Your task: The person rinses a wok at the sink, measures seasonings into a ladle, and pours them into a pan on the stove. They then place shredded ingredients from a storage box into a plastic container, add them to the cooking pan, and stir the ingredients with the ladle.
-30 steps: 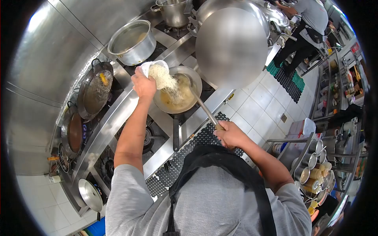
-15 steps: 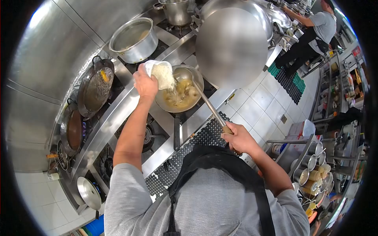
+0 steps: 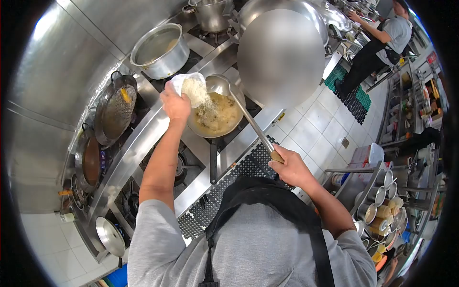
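Observation:
My left hand (image 3: 175, 103) is closed around a white container (image 3: 180, 82), tipped over the far left side of a frying pan (image 3: 213, 162). Pale, fine shreds or strands (image 3: 195, 91) spill from it into the pan; their exact kind is unclear. Yellowish liquid with soft lumps (image 3: 221, 119) covers the pan's bottom. My right hand (image 3: 290, 166) grips the wooden end of a long metal ladle (image 3: 252, 122). The ladle's bowl is at the pan's far rim, above the food. The pan's black handle points toward me, untouched by either hand.
A large pot (image 3: 161, 55) stands beyond my left hand, with another pot (image 3: 210, 14) farther back. Two dark woks (image 3: 112, 131) sit along the left wall. A blurred round patch hides the area right of the pan. A person (image 3: 389, 36) stands at the far right.
The ladle's bowl has come up out of the food to the pan's far rim. The container has shifted slightly left, and shreds keep falling from it.

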### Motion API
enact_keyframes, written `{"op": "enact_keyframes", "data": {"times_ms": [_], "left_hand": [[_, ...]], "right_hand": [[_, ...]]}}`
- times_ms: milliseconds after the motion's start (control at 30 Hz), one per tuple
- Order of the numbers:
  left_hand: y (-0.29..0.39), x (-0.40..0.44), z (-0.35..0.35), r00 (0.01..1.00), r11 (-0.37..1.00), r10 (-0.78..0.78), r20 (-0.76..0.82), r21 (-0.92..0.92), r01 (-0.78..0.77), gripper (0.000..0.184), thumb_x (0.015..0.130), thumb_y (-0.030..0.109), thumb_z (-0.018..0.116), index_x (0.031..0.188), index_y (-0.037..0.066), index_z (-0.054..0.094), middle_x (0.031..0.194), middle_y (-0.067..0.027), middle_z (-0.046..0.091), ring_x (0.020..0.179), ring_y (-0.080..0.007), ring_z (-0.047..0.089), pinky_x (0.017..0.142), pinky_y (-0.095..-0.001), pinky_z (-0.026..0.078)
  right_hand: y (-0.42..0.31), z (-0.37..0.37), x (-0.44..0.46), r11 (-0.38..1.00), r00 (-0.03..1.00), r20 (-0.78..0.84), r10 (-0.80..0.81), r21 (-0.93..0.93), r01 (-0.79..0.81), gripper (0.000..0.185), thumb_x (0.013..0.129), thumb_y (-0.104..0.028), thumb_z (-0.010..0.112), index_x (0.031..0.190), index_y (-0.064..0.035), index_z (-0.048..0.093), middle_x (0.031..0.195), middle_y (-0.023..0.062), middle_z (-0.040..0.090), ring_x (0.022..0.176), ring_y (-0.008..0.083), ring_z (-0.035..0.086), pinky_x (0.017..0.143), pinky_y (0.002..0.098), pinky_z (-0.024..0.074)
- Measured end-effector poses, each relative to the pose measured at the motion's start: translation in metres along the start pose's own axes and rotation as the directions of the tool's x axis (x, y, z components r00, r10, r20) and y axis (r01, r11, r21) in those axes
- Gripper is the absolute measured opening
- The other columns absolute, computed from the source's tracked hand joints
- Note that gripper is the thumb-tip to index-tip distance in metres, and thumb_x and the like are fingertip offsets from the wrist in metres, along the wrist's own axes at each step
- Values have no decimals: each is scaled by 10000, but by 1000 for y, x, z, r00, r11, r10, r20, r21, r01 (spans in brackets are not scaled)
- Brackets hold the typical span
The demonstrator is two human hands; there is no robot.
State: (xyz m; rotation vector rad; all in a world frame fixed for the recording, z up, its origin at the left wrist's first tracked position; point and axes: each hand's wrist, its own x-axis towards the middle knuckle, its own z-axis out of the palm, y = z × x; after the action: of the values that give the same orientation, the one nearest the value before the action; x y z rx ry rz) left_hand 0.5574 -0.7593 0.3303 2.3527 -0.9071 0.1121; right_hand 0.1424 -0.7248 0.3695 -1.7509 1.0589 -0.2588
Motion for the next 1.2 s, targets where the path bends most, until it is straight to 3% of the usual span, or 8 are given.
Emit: {"op": "enact_keyframes", "data": {"times_ms": [133,233,433,633,733,800,1000,1200], "left_hand": [[-14,5,12,993,997,-2,-115,-75,-6,703,846,150,635,1478,77,337,1302,-260,479,1233,-425,477,1016,-543,405],[-9,-2,7,990,996,71,-118,-46,-77,705,837,142,635,1469,47,339,1291,-260,485,1228,-428,475,1015,-543,405],[-15,-7,13,966,991,107,-237,-52,-122,705,815,141,645,1451,34,360,1291,-252,489,1237,-424,466,1014,-543,405],[0,-9,0,974,986,151,-167,-46,-161,701,813,141,647,1443,23,365,1298,-245,498,1252,-425,453,1010,-548,414],[-7,-5,11,973,990,121,-196,-47,-132,692,819,143,642,1444,33,368,1301,-245,505,1257,-424,452,1009,-547,419],[-11,-1,18,968,993,63,-243,-83,-85,686,823,141,639,1446,41,370,1314,-243,503,1258,-423,452,1009,-545,421],[-7,-10,7,989,995,89,-118,-28,-93,684,831,128,625,1450,15,358,1344,-254,473,1235,-426,459,1017,-543,419],[-18,-1,22,970,990,-13,-242,-143,-22,707,828,137,634,1470,45,351,1309,-253,486,1236,-416,465,1015,-536,418]], "right_hand": [[-21,-10,-5,995,995,36,98,-30,-97,560,873,-193,680,1357,47,529,891,246,651,807,351,661,767,404,513],[1,-4,-3,1000,1000,4,17,10,-17,596,905,-111,665,1458,13,482,710,26,570,520,97,518,507,296,456],[7,-4,-6,999,999,18,30,31,-30,578,908,-99,653,1455,-5,490,713,18,570,516,90,506,503,295,450],[16,3,-4,984,990,-98,-101,-155,85,576,885,-127,676,1427,-14,519,749,85,589,660,143,577,638,322,499],[-1,-3,-7,994,999,-38,31,-104,-34,551,870,-211,680,1370,-21,548,965,273,674,914,434,676,813,446,522],[-9,-5,-7,993,999,-31,31,-111,-35,550,870,-209,682,1365,-11,546,964,276,673,911,432,676,810,445,522],[2,-3,-9,992,996,-79,-43,-118,34,535,873,-206,683,1353,-11,548,951,270,671,893,429,676,795,439,520],[-1,-3,-6,993,995,-80,-55,-113,45,538,875,-200,681,1356,-6,538,947,264,671,896,433,674,788,442,520]]}}
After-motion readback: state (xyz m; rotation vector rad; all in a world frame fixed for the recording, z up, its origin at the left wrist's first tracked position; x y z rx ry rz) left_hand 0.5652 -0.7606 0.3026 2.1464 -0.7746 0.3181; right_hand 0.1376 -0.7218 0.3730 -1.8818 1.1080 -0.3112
